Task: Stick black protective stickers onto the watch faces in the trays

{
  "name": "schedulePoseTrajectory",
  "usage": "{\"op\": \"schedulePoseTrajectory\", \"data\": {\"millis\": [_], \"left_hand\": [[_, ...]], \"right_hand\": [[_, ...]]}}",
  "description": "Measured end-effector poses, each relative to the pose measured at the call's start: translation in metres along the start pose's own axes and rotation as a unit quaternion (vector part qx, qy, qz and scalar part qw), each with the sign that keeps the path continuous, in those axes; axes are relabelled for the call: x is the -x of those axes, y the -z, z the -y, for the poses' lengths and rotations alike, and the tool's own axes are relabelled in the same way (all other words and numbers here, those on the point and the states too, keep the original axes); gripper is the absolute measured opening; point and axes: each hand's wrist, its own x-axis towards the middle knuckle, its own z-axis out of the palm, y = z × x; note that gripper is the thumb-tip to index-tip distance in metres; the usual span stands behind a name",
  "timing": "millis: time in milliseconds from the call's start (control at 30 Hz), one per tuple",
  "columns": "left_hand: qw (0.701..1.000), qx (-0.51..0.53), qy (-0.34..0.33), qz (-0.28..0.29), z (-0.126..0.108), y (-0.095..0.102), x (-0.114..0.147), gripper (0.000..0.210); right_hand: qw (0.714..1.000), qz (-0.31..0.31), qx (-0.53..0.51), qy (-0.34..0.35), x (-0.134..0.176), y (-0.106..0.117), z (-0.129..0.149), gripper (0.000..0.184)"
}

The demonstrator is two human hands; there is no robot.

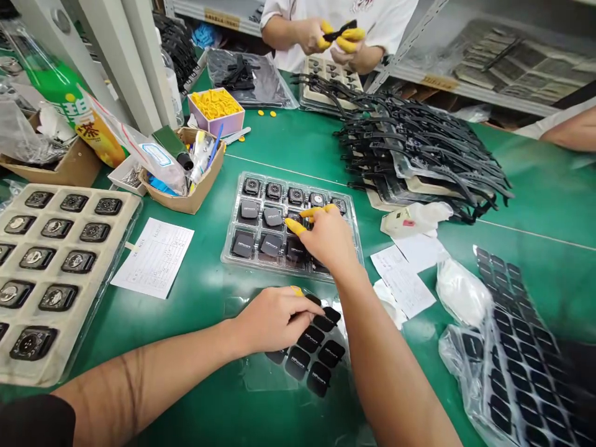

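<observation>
My right hand (328,236), with yellow finger cots, reaches over a clear plastic tray (226,254) of watch bodies. Its thumb and forefinger are stretched out and apart at a watch body (294,219) in the middle row, which they partly cover. Black squares with white lettering cover watch bodies to the left, such as this one (272,216), and in the near row. Dark round-centred backs (274,190) show in the far row. Below the tray, my left hand (274,320) is closed, its fingertips pinching the edge of a sheet of black stickers (310,340).
A beige tray of watch bodies (69,248) lies left. Behind stand a cardboard box of tools (200,192) and a pink box of yellow finger cots (230,124). Black straps (410,143) are piled right, near a white bottle (414,217). A co-worker's hands (335,40) hold a black part.
</observation>
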Motion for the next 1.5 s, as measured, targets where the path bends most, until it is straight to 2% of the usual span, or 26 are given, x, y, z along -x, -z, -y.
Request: {"op": "schedulePoseTrajectory", "data": {"millis": [100,133,200,300,367,400,467,567,667,733,867,933,1000,1033,1100,1167,1233,1300,1400,1433,1500], "left_hand": [[0.999,0.023,0.030,-0.010,-0.007,0.005,-0.002,0.026],[0.999,0.030,0.041,-0.003,-0.009,0.007,-0.003,0.024],[0.997,0.040,0.071,0.010,-0.011,0.010,-0.005,0.021],[0.989,0.056,0.135,0.009,-0.011,0.013,-0.007,0.021],[0.983,0.070,0.168,-0.003,-0.010,0.014,-0.007,0.037],[0.981,0.075,0.177,-0.009,-0.009,0.014,-0.007,0.049],[0.981,0.077,0.177,-0.015,-0.007,0.013,-0.007,0.066],[0.985,0.059,0.162,-0.009,-0.006,0.011,-0.006,0.063],[0.987,0.033,0.160,0.000,-0.007,0.011,-0.006,0.058],[0.988,0.016,0.155,0.000,-0.007,0.011,-0.005,0.056],[0.991,0.017,0.131,-0.016,-0.006,0.010,-0.004,0.048],[0.990,0.031,0.137,-0.022,-0.007,0.011,-0.004,0.046],[0.987,0.049,0.152,-0.025,-0.008,0.011,-0.005,0.045],[0.985,0.059,0.159,-0.024,-0.009,0.012,-0.005,0.045],[0.984,0.071,0.165,-0.020,-0.009,0.012,-0.006,0.045],[0.984,0.069,0.161,-0.016,-0.008,0.013,-0.006,0.045],[0.986,0.064,0.155,-0.016,-0.007,0.013,-0.006,0.046],[0.987,0.059,0.149,-0.015,-0.005,0.012,-0.005,0.047],[0.988,0.052,0.142,-0.021,-0.005,0.012,-0.004,0.046],[0.989,0.050,0.141,-0.022,-0.005,0.012,-0.004,0.045],[0.989,0.052,0.136,-0.020,-0.007,0.012,-0.005,0.045]], "right_hand": [[0.989,0.004,-0.144,-0.034,-0.013,0.000,-0.005,0.035],[0.976,0.001,-0.213,-0.049,-0.013,0.001,-0.007,0.035],[0.930,-0.009,-0.359,-0.073,0.001,0.006,-0.013,0.037],[0.850,0.001,-0.521,-0.075,0.054,0.017,-0.025,0.040],[0.812,-0.009,-0.576,-0.093,0.098,0.021,-0.033,0.035],[0.801,-0.032,-0.588,-0.110,0.118,0.021,-0.036,0.035],[0.790,-0.029,-0.595,-0.144,0.147,0.017,-0.040,0.040],[0.805,0.032,-0.572,-0.158,0.162,0.004,-0.041,0.045],[0.831,0.013,-0.538,-0.142,0.159,-0.006,-0.037,0.033],[0.838,-0.002,-0.529,-0.135,0.156,-0.008,-0.033,0.028],[0.870,-0.043,-0.484,-0.090,0.162,0.011,-0.037,0.022],[0.864,-0.049,-0.496,-0.074,0.169,0.028,-0.054,0.028],[0.854,-0.015,-0.515,-0.073,0.177,0.041,-0.081,0.038],[0.873,-0.008,-0.482,-0.080,0.178,0.043,-0.095,0.041],[0.938,-0.015,-0.331,-0.103,0.177,0.039,-0.122,0.045],[0.971,-0.071,-0.188,-0.128,0.167,0.027,-0.142,0.045],[0.975,-0.127,-0.112,-0.142,0.155,0.016,-0.156,0.044],[0.974,-0.143,-0.078,-0.158,0.145,0.012,-0.163,0.039],[0.967,-0.161,-0.103,-0.167,0.146,0.021,-0.155,0.025],[0.964,-0.176,-0.141,-0.142,0.150,0.025,-0.146,0.019],[0.954,-0.181,-0.235,-0.034,0.159,0.029,-0.117,0.009]]}}
